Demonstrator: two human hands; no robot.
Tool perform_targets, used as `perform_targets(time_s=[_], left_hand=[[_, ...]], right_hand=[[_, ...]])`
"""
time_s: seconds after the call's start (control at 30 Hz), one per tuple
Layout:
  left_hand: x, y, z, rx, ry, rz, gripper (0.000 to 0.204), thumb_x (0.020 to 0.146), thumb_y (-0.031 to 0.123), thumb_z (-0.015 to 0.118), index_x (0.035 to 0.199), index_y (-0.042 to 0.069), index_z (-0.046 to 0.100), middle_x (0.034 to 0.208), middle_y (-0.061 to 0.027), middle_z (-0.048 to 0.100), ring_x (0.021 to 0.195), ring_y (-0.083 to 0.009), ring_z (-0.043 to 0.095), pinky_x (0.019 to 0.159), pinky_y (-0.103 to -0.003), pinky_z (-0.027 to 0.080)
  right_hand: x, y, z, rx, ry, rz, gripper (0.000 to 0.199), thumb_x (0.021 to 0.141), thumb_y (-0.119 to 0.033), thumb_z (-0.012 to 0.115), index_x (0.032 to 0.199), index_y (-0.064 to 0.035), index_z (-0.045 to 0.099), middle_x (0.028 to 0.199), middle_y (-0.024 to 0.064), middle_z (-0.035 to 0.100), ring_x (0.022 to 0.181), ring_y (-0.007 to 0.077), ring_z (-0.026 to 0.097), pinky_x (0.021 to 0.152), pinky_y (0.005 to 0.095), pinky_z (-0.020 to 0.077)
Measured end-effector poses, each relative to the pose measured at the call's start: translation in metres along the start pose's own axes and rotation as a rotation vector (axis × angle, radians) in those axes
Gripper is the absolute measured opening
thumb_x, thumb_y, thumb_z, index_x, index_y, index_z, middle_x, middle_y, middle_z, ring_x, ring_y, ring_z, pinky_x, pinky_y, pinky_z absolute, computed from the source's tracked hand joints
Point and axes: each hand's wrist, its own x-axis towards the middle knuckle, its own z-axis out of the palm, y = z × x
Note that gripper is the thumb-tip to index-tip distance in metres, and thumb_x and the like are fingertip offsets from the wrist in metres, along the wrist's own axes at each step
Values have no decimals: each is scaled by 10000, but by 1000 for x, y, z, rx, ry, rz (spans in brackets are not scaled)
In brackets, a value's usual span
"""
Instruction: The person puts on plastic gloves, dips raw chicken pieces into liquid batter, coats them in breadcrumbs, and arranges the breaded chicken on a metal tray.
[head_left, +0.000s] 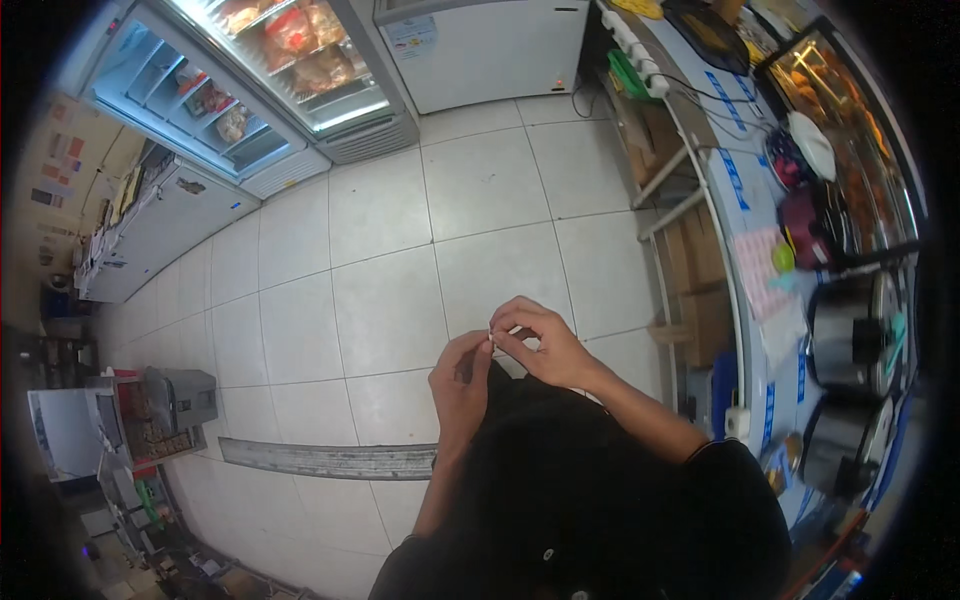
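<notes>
My left hand and my right hand meet in front of my dark shirt, above the tiled floor. The fingertips of both are pinched together around a tiny pale thing, too small to name. Its shape is mostly hidden by the fingers. Neither hand touches any counter or shelf.
Two glass-door fridges with bagged food and a white chest freezer stand ahead. Along the right runs a counter with a power strip, a glass food case and dark cookers. A metal floor strip lies left.
</notes>
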Motion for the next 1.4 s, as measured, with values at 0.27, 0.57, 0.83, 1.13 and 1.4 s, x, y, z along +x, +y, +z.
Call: perform_targets(time_s=[0.27, 0.57, 0.83, 1.13, 1.4], left_hand=[[296, 7, -9, 81, -78, 37, 166, 968, 102, 609, 1068, -17, 666, 921, -75, 686, 854, -119, 642, 771, -262, 505], [596, 51, 57, -14, -416, -53, 198, 980, 170, 616, 996, -23, 658, 901, -53, 696, 860, -98, 646, 789, -253, 505], [845, 75, 186, -97, -507, -64, 204, 987, 176, 606, 974, -22, 650, 879, -33, 668, 858, -99, 624, 826, -269, 507], [1096, 134, 306, -208, -447, 1, 215, 1006, 176, 565, 1016, -26, 641, 889, -51, 682, 844, -104, 630, 800, -252, 495], [1287, 141, 389, -98, -494, 86, 243, 1008, 208, 566, 1022, -28, 623, 869, -50, 662, 844, -115, 626, 771, -256, 487]], right_hand=[[276, 20, -46, -68, 109, -34, 57, 926, -56, 627, 945, -8, 651, 1030, 73, 595, 940, 160, 601, 769, 288, 512], [509, 10, -157, -347, 461, -115, 67, 887, -41, 651, 931, 9, 641, 992, 94, 596, 789, 152, 614, 690, 260, 510], [720, 29, -323, -376, 587, -172, 79, 831, -24, 678, 877, 13, 625, 975, 110, 600, 788, 183, 619, 688, 286, 504], [951, -14, -504, -395, 478, -230, 46, 852, 7, 652, 891, 9, 627, 955, 98, 587, 782, 166, 581, 706, 283, 481], [1107, 13, -617, -284, 518, -209, 24, 863, 12, 629, 885, 18, 624, 981, 83, 586, 827, 142, 584, 745, 274, 485]])
